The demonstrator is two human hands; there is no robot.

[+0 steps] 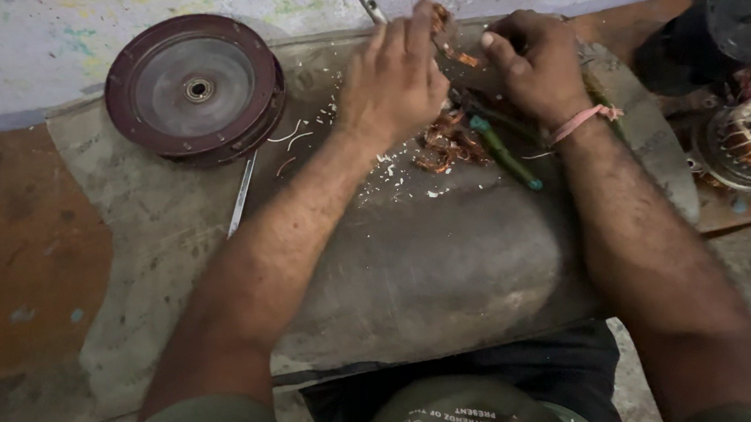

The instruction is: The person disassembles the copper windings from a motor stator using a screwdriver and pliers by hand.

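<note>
both hands work at the far edge of the grey slab (449, 259): left hand (393, 82) pinches copper wire (446, 30), right hand (537, 67) is curled shut around it. step, likely: stripping the winding; next needs a steady pull.

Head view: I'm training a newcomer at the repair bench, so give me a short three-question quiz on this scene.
1. True or false: the dark red round cover lies on the person's left side.
2. What do the fingers of the left hand and the right hand pinch between them? A) a glass bottle B) copper wire C) a paintbrush
3. Fill in: the tool lying beside the tangle of copper scraps has a ____ handle.

Key
1. True.
2. B; both hands meet at the copper wire near the wall.
3. Green; the green-handled tool lies below the right hand, on the grey work slab.
</note>
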